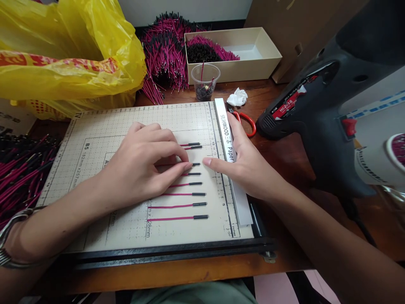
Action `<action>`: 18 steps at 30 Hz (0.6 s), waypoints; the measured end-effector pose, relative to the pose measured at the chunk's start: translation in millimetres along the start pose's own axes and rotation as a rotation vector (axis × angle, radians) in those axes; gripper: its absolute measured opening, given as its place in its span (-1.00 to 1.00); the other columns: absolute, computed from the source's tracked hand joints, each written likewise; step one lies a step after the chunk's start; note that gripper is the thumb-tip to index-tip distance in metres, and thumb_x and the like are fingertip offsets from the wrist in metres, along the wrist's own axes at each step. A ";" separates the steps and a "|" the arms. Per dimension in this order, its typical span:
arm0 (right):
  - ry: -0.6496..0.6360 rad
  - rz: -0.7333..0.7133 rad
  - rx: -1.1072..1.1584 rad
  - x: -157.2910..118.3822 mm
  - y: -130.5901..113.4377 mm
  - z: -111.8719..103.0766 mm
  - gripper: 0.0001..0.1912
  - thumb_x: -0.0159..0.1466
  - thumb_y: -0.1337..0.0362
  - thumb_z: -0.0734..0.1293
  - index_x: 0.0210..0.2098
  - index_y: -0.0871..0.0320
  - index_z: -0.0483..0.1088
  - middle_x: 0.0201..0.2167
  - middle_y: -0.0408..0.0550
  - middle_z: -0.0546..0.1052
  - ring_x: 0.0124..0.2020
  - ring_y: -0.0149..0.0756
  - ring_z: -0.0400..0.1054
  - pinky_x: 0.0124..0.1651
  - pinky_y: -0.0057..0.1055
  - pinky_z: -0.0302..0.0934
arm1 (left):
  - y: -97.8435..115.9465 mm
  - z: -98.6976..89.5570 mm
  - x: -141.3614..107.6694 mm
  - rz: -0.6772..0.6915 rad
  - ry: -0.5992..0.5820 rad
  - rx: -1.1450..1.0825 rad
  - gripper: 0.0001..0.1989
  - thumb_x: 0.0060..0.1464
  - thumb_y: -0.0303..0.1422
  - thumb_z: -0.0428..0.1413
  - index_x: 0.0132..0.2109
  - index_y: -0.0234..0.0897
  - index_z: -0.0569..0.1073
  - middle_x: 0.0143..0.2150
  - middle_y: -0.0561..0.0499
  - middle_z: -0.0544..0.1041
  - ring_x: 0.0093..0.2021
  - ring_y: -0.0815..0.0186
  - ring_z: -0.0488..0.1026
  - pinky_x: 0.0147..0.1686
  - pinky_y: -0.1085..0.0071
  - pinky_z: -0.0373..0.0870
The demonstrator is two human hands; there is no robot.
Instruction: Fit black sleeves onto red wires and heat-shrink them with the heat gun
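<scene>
My left hand (pixel 153 158) lies over the gridded board of a paper trimmer (pixel 110 122). Its thumb and forefinger are pinched on a pink wire with a black sleeved end (pixel 196 164). Several similar wires lie roughly parallel on the board, such as the nearest wire (pixel 171 218), their black ends pointing right. My right hand (pixel 248 162) rests across the white strip (pixel 242 207) along the board's right side. Its thumb is stretched over the board near the wire ends, and the other fingers reach past the strip, partly hidden.
Behind the board stand a clear plastic cup (pixel 205 80), a cream box of wires (pixel 237 71) and a wire heap (pixel 167 46). Red-handled scissors (pixel 248 122) and crumpled tissue (pixel 237 97) lie right of them. A black heat gun (pixel 303 105) stands right; a yellow bag (pixel 120 63) left.
</scene>
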State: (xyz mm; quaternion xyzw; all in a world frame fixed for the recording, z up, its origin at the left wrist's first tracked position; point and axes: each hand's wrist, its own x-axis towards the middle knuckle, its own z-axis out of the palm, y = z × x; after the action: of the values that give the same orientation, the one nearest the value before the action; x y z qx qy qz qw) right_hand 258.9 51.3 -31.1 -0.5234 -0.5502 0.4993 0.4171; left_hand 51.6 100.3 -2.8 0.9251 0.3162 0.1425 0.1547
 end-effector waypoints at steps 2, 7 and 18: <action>0.002 -0.005 -0.002 0.0 0.1 -0.6 -0.08 0.05 0.31 0.39 0.36 0.05 0.01 0.32 0.01 0.29 0.31 -0.09 0.24 0.44 -0.07 0.14 | 0.3 0.0 0.2 -0.001 0.000 0.001 -0.77 0.22 -0.22 0.09 -0.32 -0.15 0.60 -0.35 0.01 0.58 -0.31 0.25 0.39 -0.25 0.24 0.13; 0.004 0.000 -0.012 0.0 -0.1 -1.0 -0.08 0.05 0.32 0.38 0.36 0.05 0.00 0.30 0.00 0.31 0.30 -0.09 0.25 0.42 -0.05 0.15 | 0.5 0.3 -0.1 0.005 -0.001 0.004 -0.76 0.22 -0.22 0.08 -0.32 -0.16 0.59 -0.36 0.02 0.58 -0.32 0.26 0.40 -0.25 0.25 0.14; 0.008 0.018 0.052 -0.2 -1.1 0.3 -0.11 0.06 0.34 0.37 0.34 0.06 0.01 0.32 -0.01 0.32 0.31 -0.12 0.26 0.42 -0.05 0.18 | -6.0 2.6 4.8 -0.036 0.116 0.060 -0.77 0.28 -0.25 0.09 -0.27 -0.17 0.60 -0.36 0.00 0.56 -0.34 0.25 0.38 -0.29 0.25 0.24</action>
State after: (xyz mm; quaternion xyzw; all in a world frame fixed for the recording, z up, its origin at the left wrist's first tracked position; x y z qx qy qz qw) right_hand 258.5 51.2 -30.1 -0.5194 -0.5308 0.5148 0.4283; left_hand 53.0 107.4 -6.6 0.9136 0.3456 0.1836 0.1107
